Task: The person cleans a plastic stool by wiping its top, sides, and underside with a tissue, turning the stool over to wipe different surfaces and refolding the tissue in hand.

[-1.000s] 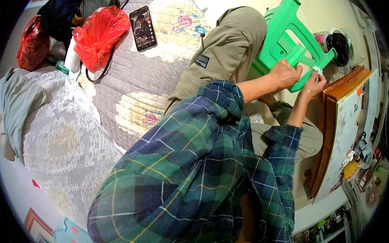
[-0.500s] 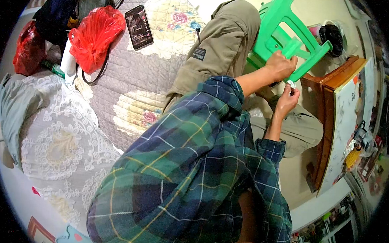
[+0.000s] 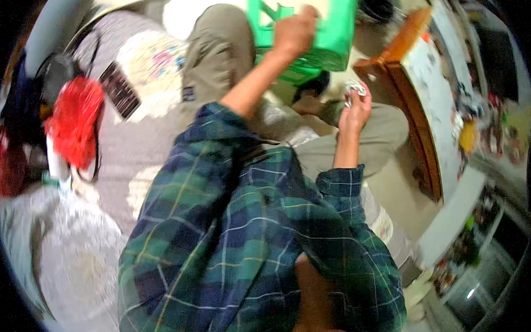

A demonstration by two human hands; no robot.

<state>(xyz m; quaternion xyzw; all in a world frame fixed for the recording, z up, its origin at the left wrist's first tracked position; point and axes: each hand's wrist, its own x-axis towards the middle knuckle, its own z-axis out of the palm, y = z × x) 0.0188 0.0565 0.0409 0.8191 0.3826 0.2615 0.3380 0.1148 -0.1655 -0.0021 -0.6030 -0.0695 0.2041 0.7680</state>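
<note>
A green plastic stool (image 3: 335,42) is at the top centre, beyond my left knee. My left hand (image 3: 294,36) is closed on one of its bars, blurred by motion; its fingertips are partly hidden. Lower and to the right, my right hand (image 3: 355,110) pinches a crumpled white tissue or cloth (image 3: 354,86). It is raised above my right knee, apart from the stool.
A wooden cabinet with a marbled top (image 3: 423,75) stands to the right. On the quilted bed (image 3: 123,143) to the left lie a phone (image 3: 119,90) and a red plastic bag (image 3: 77,121). A dark object (image 3: 377,6) is beyond the stool.
The stool has turned in my left hand, its legs no longer pointing toward the cabinet. My right hand with the white wad has come away from the stool's leg. The whole view has shifted.
</note>
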